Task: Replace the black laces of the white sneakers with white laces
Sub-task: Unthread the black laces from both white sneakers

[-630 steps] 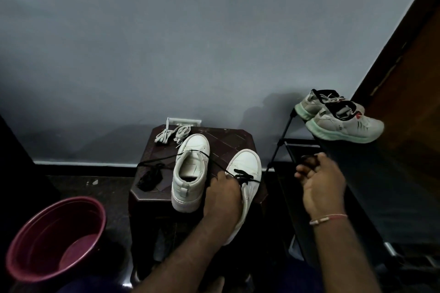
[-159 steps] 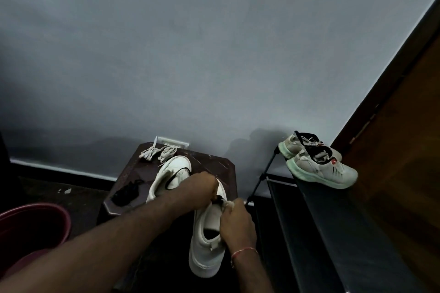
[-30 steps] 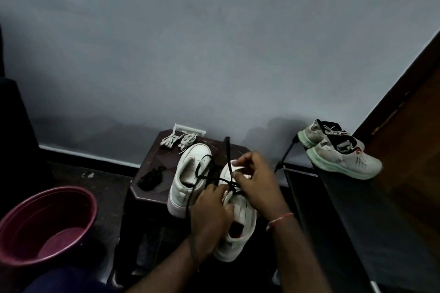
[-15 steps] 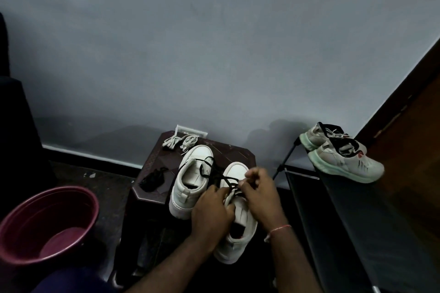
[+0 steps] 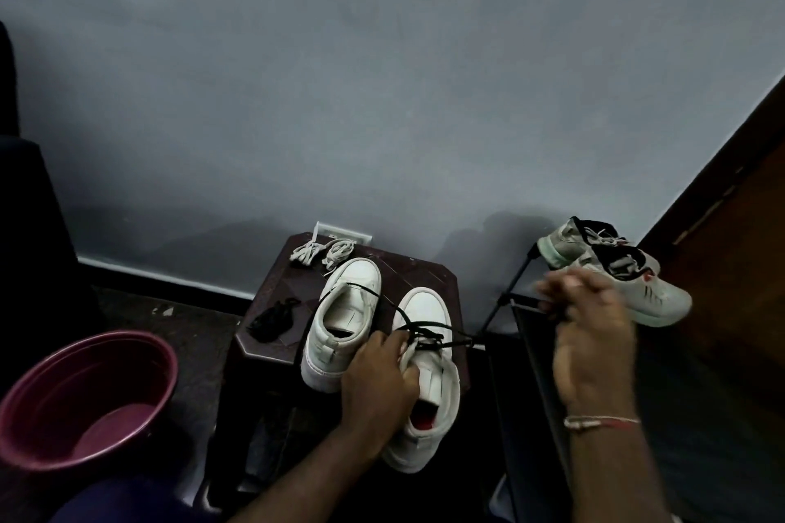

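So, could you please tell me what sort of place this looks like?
Probably a home corner, perhaps near the entrance: a shoe rack with sports shoes beside a wooden door, a stool holding the white sneakers, a maroon tub on the floor.

Home corner: shoe rack (image 5: pixel 701 395), stool (image 5: pixel 424 273), basin (image 5: pixel 63 395).

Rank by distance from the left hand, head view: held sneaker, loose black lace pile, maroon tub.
1. Held sneaker, in the left hand, stool front.
2. Loose black lace pile, stool's left side.
3. Maroon tub, floor, far left.
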A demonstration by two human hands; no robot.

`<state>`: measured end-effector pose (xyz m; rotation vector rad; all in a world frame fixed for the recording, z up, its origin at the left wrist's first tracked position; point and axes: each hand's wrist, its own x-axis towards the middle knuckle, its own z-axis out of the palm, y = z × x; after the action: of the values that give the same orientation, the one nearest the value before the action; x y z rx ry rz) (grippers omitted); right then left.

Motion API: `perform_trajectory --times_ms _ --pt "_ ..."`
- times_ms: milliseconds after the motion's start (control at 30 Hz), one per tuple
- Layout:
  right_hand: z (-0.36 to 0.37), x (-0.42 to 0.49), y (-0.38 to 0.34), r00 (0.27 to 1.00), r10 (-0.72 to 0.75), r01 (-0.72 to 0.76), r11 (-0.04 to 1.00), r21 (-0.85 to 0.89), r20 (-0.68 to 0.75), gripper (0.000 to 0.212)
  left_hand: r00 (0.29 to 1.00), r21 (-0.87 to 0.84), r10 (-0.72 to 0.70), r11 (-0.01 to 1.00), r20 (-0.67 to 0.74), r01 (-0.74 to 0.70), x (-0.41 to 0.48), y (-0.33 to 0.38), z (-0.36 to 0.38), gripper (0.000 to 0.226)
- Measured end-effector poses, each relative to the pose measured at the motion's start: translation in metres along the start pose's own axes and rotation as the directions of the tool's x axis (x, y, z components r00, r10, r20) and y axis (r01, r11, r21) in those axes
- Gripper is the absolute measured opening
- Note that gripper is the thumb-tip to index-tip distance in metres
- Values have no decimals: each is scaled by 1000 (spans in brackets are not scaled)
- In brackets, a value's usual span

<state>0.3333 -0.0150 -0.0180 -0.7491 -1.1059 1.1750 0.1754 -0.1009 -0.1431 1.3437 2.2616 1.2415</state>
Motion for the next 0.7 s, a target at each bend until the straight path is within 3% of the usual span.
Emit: perform_trajectory --times_ms 67,133,167,267,433,600,700 --pt "13 -15 22 977 89 -13 932 -363 194 15 1000 -65 -12 998 -4 12 1 0 1 34" --pt "18 -24 47 916 153 136 750 -647 370 16 999 -139 -37 990 -1 36 2 0 3 31" --pt "19 -26 56 893 149 226 668 -709 425 19 999 -161 -39 986 6 40 1 0 3 30" --pt "27 -18 68 872 64 369 565 -738 486 37 1000 -166 -23 986 21 26 -2 -1 2 27" --pt "33 -11 71 805 219 457 362 -812 551 51 999 -139 -32 990 22 35 1 -3 0 32" --pt "27 -23 76 836 95 491 309 -815 540 43 996 -127 -81 989 -30 76 1 2 -3 13" --pt "31 -23 81 869 -45 474 356 -805 492 34 998 -35 -29 999 -54 27 -1 3 -3 15"
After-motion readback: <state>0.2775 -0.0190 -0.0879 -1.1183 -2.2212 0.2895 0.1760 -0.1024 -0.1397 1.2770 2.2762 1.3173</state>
